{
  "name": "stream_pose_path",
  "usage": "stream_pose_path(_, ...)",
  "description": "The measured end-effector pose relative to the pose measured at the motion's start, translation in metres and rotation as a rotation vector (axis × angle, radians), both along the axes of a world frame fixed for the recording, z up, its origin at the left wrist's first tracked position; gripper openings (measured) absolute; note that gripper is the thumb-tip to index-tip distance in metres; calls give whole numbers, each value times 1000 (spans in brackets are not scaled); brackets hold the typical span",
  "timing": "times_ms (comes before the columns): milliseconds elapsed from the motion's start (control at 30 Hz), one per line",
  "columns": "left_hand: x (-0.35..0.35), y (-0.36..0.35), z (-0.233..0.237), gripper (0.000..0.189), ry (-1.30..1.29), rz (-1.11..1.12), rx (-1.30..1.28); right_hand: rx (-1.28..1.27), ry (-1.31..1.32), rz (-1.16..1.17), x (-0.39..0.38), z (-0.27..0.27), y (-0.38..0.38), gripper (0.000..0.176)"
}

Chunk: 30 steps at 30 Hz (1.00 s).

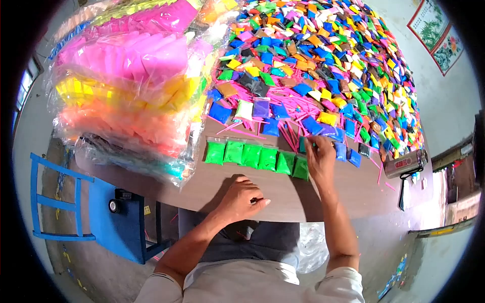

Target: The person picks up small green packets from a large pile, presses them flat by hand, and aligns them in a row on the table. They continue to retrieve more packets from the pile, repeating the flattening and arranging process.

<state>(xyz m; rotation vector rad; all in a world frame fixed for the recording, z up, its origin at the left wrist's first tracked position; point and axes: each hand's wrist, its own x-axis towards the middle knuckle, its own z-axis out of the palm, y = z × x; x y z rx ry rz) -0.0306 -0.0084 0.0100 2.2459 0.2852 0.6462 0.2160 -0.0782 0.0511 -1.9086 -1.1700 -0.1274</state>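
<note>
My right hand (322, 157) reaches over the table, fingers bent down and pinched at a small teal packet (302, 145), mostly covered by the fingers. Just left of it, a row of several bright green packets (250, 156) lies side by side on the brown table (202, 191). The rightmost green packet (301, 167) is beside my right wrist. Near the table's front edge, my left hand (241, 198) is loosely curled, thumb out to the right, with nothing seen in it. Blue packets (270, 127) and pink sticks (289, 135) lie beyond the row.
A large heap of multicoloured packets (323, 45) covers the back and right. Clear bags of pink, yellow and orange packets (126, 96) are stacked at the left. A metallic cylinder (405, 164) stands at the right edge. A blue chair (113, 217) is at the lower left.
</note>
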Motion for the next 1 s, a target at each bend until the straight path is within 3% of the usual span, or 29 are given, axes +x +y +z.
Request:
stream_pose_path(133, 2, 0, -5, 27, -39, 7, 11, 70, 9, 86, 35, 2, 84, 22)
stream_pose_path(200, 2, -1, -6, 29, -39, 17, 14, -46, -56, 70, 48, 11, 128, 26)
stream_pose_path(267, 2, 1, -6, 30, -38, 15, 14, 84, -31, 90, 68, -8, 177, 24)
stream_pose_path(367, 2, 3, -3, 27, -23, -24, -53, -147, -67, -15, 89, -18, 226, 37)
stream_pose_path(600, 2, 2, -14, 26, -1, 12, -53, -460, -252, -99, 85, -26, 266, 44)
stream_pose_path(700, 0, 3, -13, 25, 25, -13, -114, -264, -178, -76, 89, -27, 260, 39)
stream_pose_path(800, 0, 5, -15, 30, 0, -21, -136, 2, 359, 197, 104, -34, 237, 29)
stream_pose_path(900, 0, 7, -11, 31, -50, -8, -193, 56, 891, 390, 54, 0, 152, 23)
stream_pose_path(1000, -3, 5, -4, 28, -36, 52, -233, 33, 1081, 397, 16, -9, 73, 18)
